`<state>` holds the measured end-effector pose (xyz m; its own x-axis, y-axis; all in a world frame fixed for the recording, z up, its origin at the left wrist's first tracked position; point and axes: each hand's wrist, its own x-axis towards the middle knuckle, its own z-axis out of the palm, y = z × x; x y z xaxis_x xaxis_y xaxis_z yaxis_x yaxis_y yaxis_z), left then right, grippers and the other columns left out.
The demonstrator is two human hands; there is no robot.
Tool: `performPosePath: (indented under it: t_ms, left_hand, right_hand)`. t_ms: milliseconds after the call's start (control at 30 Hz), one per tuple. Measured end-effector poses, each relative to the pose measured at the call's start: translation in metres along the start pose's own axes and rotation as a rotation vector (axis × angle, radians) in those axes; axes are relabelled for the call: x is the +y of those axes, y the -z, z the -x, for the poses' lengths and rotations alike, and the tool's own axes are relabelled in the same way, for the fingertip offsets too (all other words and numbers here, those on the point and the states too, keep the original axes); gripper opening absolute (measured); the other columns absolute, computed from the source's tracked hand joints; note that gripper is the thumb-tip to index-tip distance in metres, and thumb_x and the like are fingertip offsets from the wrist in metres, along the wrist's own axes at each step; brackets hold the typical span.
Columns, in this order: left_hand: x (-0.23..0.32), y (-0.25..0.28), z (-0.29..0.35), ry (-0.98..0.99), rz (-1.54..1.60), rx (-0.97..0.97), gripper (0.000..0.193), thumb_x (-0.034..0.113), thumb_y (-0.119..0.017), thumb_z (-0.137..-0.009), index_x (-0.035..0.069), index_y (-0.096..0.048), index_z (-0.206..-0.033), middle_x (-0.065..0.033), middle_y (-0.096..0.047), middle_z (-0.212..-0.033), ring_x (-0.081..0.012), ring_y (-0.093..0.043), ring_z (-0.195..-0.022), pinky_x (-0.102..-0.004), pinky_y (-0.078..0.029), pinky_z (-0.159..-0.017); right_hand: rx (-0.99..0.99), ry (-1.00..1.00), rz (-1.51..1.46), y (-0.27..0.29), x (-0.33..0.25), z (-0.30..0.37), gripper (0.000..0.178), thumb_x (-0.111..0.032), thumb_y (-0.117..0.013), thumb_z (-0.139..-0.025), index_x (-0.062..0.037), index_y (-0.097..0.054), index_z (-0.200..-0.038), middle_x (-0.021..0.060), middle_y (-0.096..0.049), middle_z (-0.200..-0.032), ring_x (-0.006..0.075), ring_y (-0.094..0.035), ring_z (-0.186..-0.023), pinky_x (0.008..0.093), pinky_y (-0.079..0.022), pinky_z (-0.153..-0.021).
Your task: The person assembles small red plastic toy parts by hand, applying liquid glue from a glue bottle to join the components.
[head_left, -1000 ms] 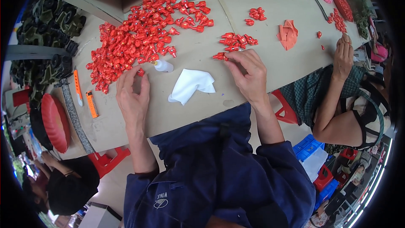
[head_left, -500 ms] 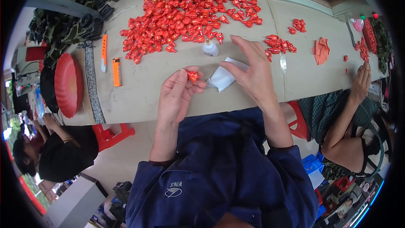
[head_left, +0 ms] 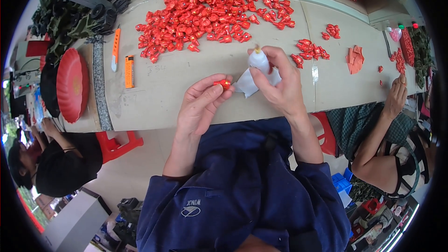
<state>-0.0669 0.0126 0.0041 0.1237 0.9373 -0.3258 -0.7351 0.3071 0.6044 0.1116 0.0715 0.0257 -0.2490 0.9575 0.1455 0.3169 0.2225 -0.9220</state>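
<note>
Bottle (head_left: 259, 61), small and white with a yellowish tip, is in the right hand (head_left: 279, 78) in the head view, gripped between the thumb and the bent fingers with its tip toward the far side. The left hand (head_left: 201, 102) pinches one small red piece (head_left: 225, 84) with a yellow mark between its thumb and fingers. That piece is left of the bottle and a little nearer, the two apart. A white cloth (head_left: 247, 85) lies crumpled on the table (head_left: 154, 105), partly hidden by the bottle and the right hand; whether the bottle touches it I cannot tell.

Beyond the hands, a large heap of red pieces (head_left: 198, 21) spreads over the far side of the table. To the right of it lies a small group of red pieces (head_left: 311, 50), with a smaller cluster (head_left: 332, 31) farther off. Right of these is a folded orange-red cloth (head_left: 354, 59).

On the left side, an orange knife (head_left: 115, 49) lies with its blade toward the near side, and an orange lighter (head_left: 129, 71) is to the right of it. Farther left is a red bowl (head_left: 72, 93) with a wavy rim, and dark green toy cars (head_left: 70, 25) are piled beyond. At the right, a co-worker's hand (head_left: 396, 94) is at the table edge.
</note>
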Motion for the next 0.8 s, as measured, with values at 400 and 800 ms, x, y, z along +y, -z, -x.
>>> performPosePath:
  t_ms: [400, 800]
  left_hand:
    - [-0.015, 0.0, -0.007, 0.023, 0.114, -0.068, 0.022, 0.0, -0.051, -0.082, 0.0, -0.055, -0.104, -0.013, -0.058, -0.101, -0.0197, -0.06, -0.084, -0.0259, -0.049, -0.074]
    - [-0.021, 0.001, -0.01, 0.046, 0.194, -0.165, 0.021, 0.001, -0.052, -0.082, 0.002, -0.056, -0.102, -0.0123, -0.058, -0.102, -0.0175, -0.057, -0.088, -0.0272, -0.047, -0.077]
  right_hand:
    - [0.082, 0.062, -0.052, 0.029, 0.0, 0.048, 0.034, -0.007, -0.076, -0.057, 0.0001, -0.062, -0.087, 0.0076, -0.06, -0.073, 0.0144, -0.05, -0.06, 0.0242, -0.039, -0.054]
    - [0.113, 0.082, -0.148, 0.031, 0.0, 0.051, 0.034, -0.007, -0.076, -0.057, 0.0019, -0.063, -0.087, 0.0074, -0.059, -0.068, 0.0127, -0.046, -0.056, 0.0235, -0.036, -0.051]
